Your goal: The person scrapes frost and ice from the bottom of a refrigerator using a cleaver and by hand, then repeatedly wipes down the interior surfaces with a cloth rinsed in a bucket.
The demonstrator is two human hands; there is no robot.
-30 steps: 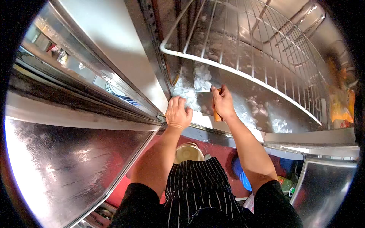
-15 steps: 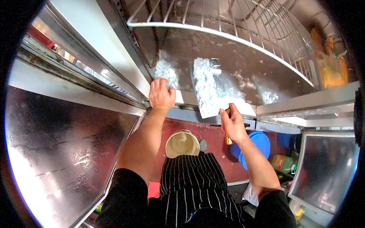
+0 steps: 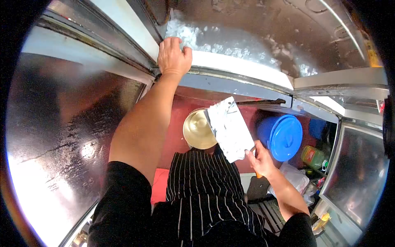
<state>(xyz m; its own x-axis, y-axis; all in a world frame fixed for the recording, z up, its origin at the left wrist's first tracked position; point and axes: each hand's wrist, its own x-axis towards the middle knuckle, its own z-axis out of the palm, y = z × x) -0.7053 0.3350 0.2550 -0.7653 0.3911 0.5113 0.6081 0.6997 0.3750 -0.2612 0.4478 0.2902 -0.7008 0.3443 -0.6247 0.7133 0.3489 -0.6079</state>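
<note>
My right hand (image 3: 262, 160) is closed round the orange-brown handle of a cleaver (image 3: 244, 131). White crushed ice or frost (image 3: 225, 128) covers much of its broad rectangular blade. The blade's far end overlaps the right rim of a cream bucket (image 3: 190, 138) on the floor. My left hand (image 3: 175, 57) grips the front edge of the freezer (image 3: 242, 66) at its left corner, fingers bent over it. Just beyond those fingers, loose ice (image 3: 185, 33) lies on the freezer's metal floor, trailing off to the right.
A blue lidded bucket (image 3: 286, 138) stands on the red floor (image 3: 175, 123) at right. Beyond it are a green-capped container (image 3: 314, 156) and plastic bags (image 3: 294, 177). Open metal doors flank me, left (image 3: 70, 136) and right (image 3: 356, 164).
The ice-laden cleaver has come out of the freezer, down toward me and over the cream bucket's edge. My left hand stays at the freezer's edge. The view has tilted downward.
</note>
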